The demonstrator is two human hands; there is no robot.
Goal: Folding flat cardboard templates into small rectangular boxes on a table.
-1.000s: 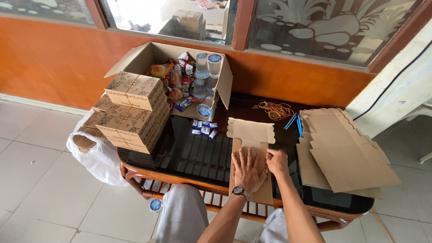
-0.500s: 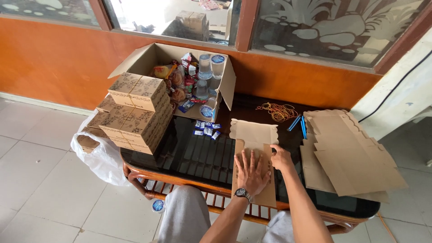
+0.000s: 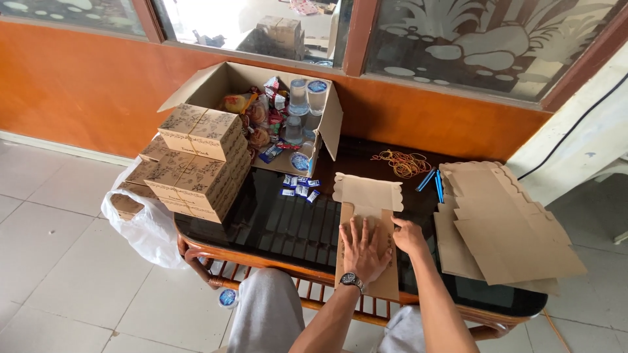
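The person sits at a dark glass worktop (image 3: 288, 222) on a cane frame. Both hands rest on a flat die-cut cardboard blank (image 3: 367, 196) lying near the front edge, its scalloped top flap pointing away from the sitter.

Left hand (image 3: 364, 247): palm down on the middle of the blank, fingers (image 3: 354, 230) spread apart and laid flat, clamped on nothing. A wristwatch (image 3: 351, 282) sits on that wrist.

Right hand (image 3: 410, 236): at the right edge of the blank, touching it. Whether its fingers are curled around the edge or only laid against it, I cannot tell.

To the right of the blank lies a loose stack of further flat cardboard blanks (image 3: 507, 222), overlapping and fanned. Behind them are a heap of rubber bands (image 3: 401, 163) and blue pens (image 3: 434, 183), just beside the stack.

At the left end of the worktop stands a pile of folded brown printed boxes (image 3: 196, 160), several layers high. Behind it an open carton (image 3: 261, 85) holds sealed water cups and wrapped snacks. Small blue sachets (image 3: 298, 187) lie on the glass in front of the carton. A white plastic bag (image 3: 140, 225) hangs off the left corner, holding more boxes.
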